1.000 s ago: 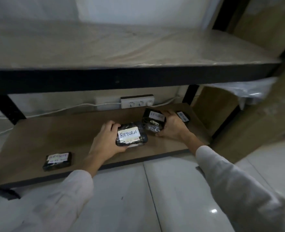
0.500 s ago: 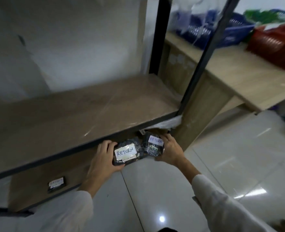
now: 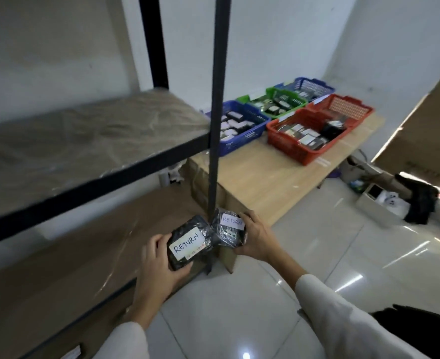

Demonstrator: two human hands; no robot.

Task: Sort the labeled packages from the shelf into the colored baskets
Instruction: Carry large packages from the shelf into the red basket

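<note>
My left hand (image 3: 159, 270) grips a black wrapped package (image 3: 188, 244) with a white label reading RETURN. My right hand (image 3: 256, 239) grips a second black package (image 3: 229, 230), also labelled RETURN. Both packages touch each other in front of the shelf's black corner post (image 3: 217, 112), out past the shelf edge. On the low wooden table (image 3: 263, 174) to the right stand a near blue basket (image 3: 242, 137), a green basket (image 3: 278, 102), a far blue basket (image 3: 309, 86) and two red baskets (image 3: 291, 143), most holding several packages.
The shelf (image 3: 89, 141) has plastic-wrapped boards on my left. Another labelled package (image 3: 74, 354) peeks out at the lowest board's front edge. Boxes and a black object (image 3: 418, 200) lie on the tiled floor at right. A large cardboard panel (image 3: 426, 130) leans far right.
Both hands lifted the two RETURN packages off the bottom shelf board and out past the shelf front. My view rose and turned right, bringing the baskets into sight.
</note>
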